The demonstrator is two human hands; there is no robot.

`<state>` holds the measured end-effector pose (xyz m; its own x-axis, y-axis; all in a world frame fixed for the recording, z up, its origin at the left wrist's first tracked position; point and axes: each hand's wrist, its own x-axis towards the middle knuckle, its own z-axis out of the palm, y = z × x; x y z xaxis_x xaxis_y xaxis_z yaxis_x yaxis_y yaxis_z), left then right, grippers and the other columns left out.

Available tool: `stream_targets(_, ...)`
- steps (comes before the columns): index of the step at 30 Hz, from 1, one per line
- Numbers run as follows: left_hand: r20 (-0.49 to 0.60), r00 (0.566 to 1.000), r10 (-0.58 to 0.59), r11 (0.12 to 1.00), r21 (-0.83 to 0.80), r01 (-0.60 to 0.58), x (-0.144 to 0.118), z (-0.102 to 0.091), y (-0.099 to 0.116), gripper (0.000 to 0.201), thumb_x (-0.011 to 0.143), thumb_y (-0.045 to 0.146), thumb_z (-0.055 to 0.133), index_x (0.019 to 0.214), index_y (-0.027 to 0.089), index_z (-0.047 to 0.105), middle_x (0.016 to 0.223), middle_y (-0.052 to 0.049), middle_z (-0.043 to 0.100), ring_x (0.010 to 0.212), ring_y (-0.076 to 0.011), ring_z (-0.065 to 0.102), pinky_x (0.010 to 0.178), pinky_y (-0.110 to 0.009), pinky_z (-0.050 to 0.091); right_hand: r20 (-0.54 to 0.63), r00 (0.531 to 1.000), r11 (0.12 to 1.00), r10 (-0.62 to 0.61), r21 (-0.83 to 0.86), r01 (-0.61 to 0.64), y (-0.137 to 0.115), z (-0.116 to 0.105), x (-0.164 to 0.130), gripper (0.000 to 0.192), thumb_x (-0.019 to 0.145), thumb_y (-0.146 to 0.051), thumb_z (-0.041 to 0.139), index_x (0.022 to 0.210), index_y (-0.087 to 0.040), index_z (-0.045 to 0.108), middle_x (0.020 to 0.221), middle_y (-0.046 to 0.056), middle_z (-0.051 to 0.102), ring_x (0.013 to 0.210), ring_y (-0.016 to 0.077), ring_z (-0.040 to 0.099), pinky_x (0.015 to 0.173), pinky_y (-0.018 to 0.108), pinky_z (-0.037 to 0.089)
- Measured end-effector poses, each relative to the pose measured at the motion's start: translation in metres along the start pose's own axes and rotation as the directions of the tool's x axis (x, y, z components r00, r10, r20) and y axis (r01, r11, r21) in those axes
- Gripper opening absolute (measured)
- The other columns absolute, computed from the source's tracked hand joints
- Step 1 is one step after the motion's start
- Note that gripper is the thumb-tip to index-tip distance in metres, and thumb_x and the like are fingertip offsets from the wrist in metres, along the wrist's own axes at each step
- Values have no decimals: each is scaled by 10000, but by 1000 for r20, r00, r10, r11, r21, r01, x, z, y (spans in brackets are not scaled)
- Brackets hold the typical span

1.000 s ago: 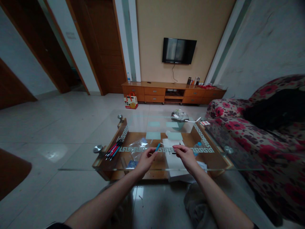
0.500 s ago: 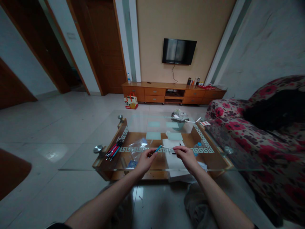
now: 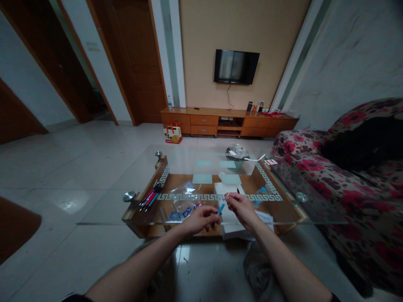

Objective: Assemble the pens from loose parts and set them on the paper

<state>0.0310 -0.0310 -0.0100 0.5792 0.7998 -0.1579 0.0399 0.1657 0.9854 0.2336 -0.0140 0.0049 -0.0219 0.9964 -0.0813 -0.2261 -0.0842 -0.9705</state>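
Note:
My left hand (image 3: 204,219) is closed on a light-blue pen barrel (image 3: 221,208), which tilts up toward the right. Just above it, the fingers of my right hand (image 3: 242,207) pinch a thin whitish stick, apparently a pen refill (image 3: 227,195). Its lower end meets the top of the barrel; whether it sits inside I cannot tell. Both hands are over the near part of the glass coffee table (image 3: 103,218). A bundle of pens (image 3: 151,197), black, pink and blue, lies at the table's left. The tip of a dark pen (image 3: 238,191) shows behind my right hand.
A clear plastic bag (image 3: 182,193) and blue round items (image 3: 187,212) are left of my hands. White box (image 3: 220,189) and water bottle (image 3: 261,193) show through the glass. A filled waste basket (image 3: 235,164) stands beyond; a flowered sofa (image 3: 317,167) is right.
My left hand has moved right and down with the blue barrel, turning it steeper. My right hand has shifted slightly left, so the two hands are closer together.

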Motion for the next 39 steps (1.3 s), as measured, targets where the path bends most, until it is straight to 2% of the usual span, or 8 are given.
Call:
stream_targets(4, 48, 996, -70, 988, -135, 76, -5, 4, 4, 420, 751, 497, 689, 982, 157, 605, 898, -80, 683, 682, -142, 647, 520, -203, 425, 47, 999, 1000, 10, 0, -10, 1, 5, -2, 361, 669, -452, 770, 839, -145, 688, 672, 5, 597, 556, 88, 464, 520, 230, 331)
stream_targets(8, 46, 996, -80, 979, -185, 87, -8, 6, 6, 408, 760, 495, 687, 974, 163, 588, 883, -71, 676, 707, -151, 653, 532, -210, 445, 58, 998, 999, 13, -46, -10, 0, 6, -3, 382, 660, -492, 763, 781, -141, 673, 616, -5, 576, 528, 87, 446, 500, 228, 309)
stream_targets(18, 17, 998, -63, 981, -182, 65, -6, 7, 3, 411, 746, 493, 704, 965, 165, 587, 883, -77, 681, 681, -140, 646, 530, -210, 445, 79, 997, 985, -2, -170, 15, -1, 8, -8, 371, 683, -509, 739, 713, -153, 636, 551, -35, 512, 496, 83, 387, 491, 230, 276)
stream_targets(26, 6, 999, -37, 980, -196, 37, -6, 8, 0, 408, 738, 483, 716, 948, 164, 572, 860, -69, 674, 678, -141, 637, 536, -221, 471, 80, 997, 985, 4, -174, 10, -1, 10, -9, 384, 670, -524, 739, 722, -159, 631, 559, -38, 506, 497, 82, 373, 486, 228, 267)
stream_targets(31, 0, 1000, -24, 996, -85, 24, -4, 6, -3, 400, 749, 485, 699, 937, 156, 573, 850, -78, 689, 654, -137, 631, 506, -202, 441, 86, 996, 985, 15, -175, 1, 2, 11, -8, 351, 667, -488, 749, 720, -160, 637, 567, -38, 515, 501, 81, 385, 491, 226, 277)
stream_targets(35, -13, 999, 40, 999, -33, -40, -2, 5, -4, 359, 735, 420, 728, 897, 139, 574, 780, -58, 668, 621, -115, 602, 558, -220, 460, 113, 992, 986, 49, -166, -30, 4, 13, -10, 347, 657, -490, 754, 721, -167, 645, 565, -38, 520, 502, 85, 396, 497, 229, 296)
stream_targets(39, -62, 987, 149, 985, -82, -153, -3, 6, -5, 498, 672, 269, 793, 1077, 176, 519, 839, -24, 633, 651, -110, 608, 607, -232, 477, 159, 985, 979, 71, -198, -39, 7, 16, -12, 342, 667, -493, 751, 735, -167, 676, 572, -29, 539, 500, 85, 397, 494, 228, 288)
